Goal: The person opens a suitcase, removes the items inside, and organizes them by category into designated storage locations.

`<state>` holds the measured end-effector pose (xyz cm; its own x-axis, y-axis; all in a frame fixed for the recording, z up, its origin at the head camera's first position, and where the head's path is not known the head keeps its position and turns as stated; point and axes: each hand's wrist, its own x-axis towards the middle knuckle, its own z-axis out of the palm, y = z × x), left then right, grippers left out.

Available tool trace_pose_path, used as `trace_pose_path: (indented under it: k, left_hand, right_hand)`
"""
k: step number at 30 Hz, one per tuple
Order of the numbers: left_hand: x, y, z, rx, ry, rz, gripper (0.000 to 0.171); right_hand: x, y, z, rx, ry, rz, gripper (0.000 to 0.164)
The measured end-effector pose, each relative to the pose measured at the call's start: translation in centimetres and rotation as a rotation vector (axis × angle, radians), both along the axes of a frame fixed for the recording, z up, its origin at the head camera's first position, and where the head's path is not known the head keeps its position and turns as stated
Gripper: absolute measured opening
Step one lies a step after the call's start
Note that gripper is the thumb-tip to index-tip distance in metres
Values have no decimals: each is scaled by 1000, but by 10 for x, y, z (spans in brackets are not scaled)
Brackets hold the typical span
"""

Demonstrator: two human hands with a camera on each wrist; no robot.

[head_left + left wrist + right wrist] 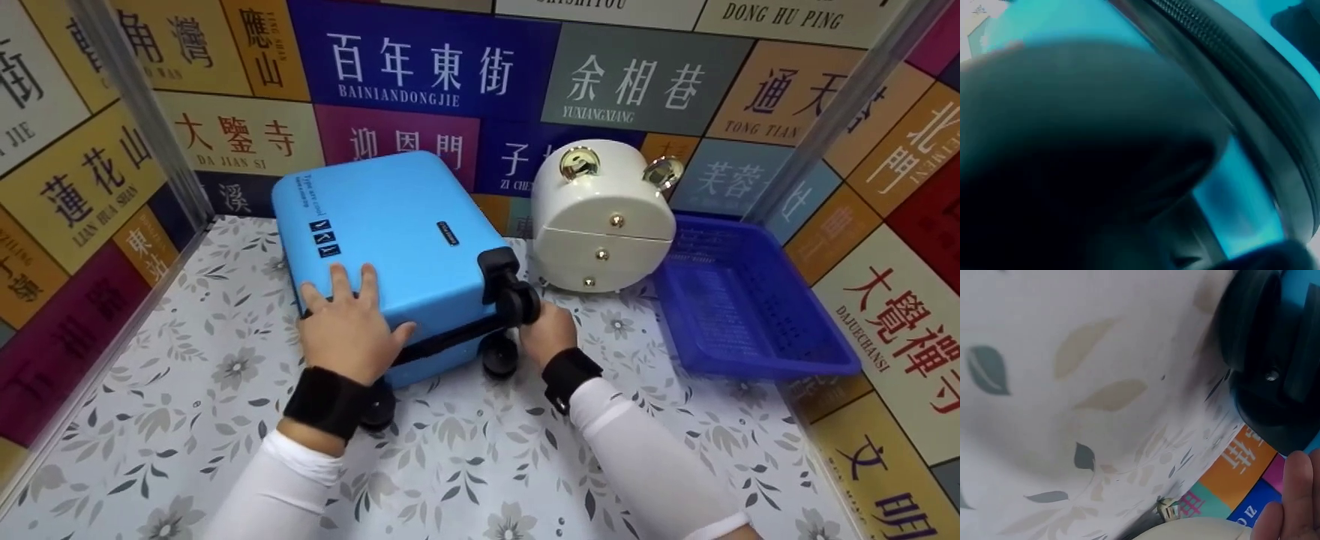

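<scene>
A small light-blue hard-shell suitcase lies on its side on the floral surface, black caster wheels towards me. My left hand rests on its upper face near the front edge, fingers spread and thumb out to the right. At the front right corner, my right hand is beside the upper caster wheel, its fingers partly hidden behind it. In the right wrist view, straight fingertips meet the case's side beyond the wheel housing. The left wrist view shows the suitcase's black zipper close up; a dark blur covers much of it.
Right of the suitcase stands a cream drawer box with gold knobs and round gold ears. A blue plastic basket sits at the far right. Walls with coloured street-name panels enclose the back and both sides.
</scene>
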<state>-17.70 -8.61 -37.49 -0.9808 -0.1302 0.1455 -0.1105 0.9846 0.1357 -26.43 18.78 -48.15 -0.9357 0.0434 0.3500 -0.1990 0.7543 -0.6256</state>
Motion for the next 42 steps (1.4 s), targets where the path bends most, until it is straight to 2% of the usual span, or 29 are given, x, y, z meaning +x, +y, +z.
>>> trace_pose_path:
  k: [5, 9, 12, 17, 24, 31, 38, 42]
  left_hand:
    - [1, -9, 3, 90, 0, -49, 100]
    - [1, -12, 0, 164, 45, -67, 99]
    - [1, -10, -2, 172, 65, -68, 99]
    - [1, -7, -2, 174, 57, -50, 99]
    - [0, -4, 0, 156, 31, -42, 100]
    - [0, -1, 2, 161, 14, -19, 100]
    - [5, 12, 0, 158, 40, -10, 95]
    - [14, 22, 1, 168, 39, -71, 90]
  right_hand:
    - [2, 0, 6, -5, -61, -5, 21]
    - [9, -3, 8, 24, -69, -12, 16]
    - [14, -6, 8, 1, -100, -36, 16]
    - [19, -11, 9, -67, -163, -57, 18]
    - [22, -13, 9, -42, -102, -43, 22]
    - [28, -20, 11, -30, -102, 10, 30]
    - [19, -20, 8, -56, -85, -21, 28]
    - [6, -14, 6, -20, -62, -66, 30]
